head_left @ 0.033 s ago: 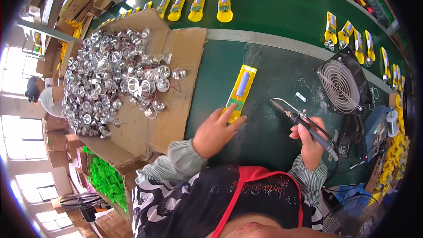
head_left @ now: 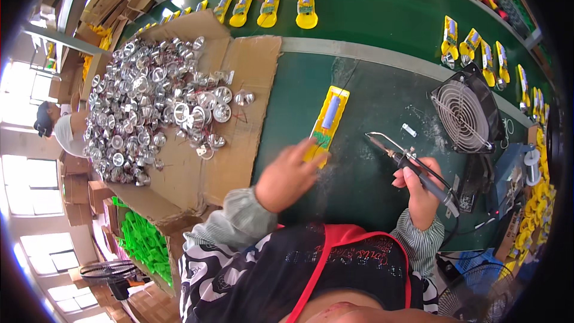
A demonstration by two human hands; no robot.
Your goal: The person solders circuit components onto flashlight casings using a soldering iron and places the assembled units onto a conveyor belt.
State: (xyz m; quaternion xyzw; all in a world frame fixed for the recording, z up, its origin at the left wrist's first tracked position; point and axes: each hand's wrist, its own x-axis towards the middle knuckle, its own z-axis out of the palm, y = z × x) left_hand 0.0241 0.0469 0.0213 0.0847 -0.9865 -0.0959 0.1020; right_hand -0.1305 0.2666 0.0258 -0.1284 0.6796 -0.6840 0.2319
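Right hand [head_left: 423, 200] gripping soldering iron [head_left: 436, 190] near the bench [head_left: 293, 84]'s near edge. Left hand [head_left: 287, 174] blurred over the near end of yellow casing [head_left: 335, 99]; can't tell if gripping. Casing mid-bench, between cardboard [head_left: 254, 63] toward left edge and fan [head_left: 463, 113] toward right.

Casing [head_left: 338, 118]: lies aslant, yellow, with blue cell [head_left: 329, 113], green board [head_left: 321, 139]. Iron [head_left: 426, 180]: slants right of it, tip leftward.
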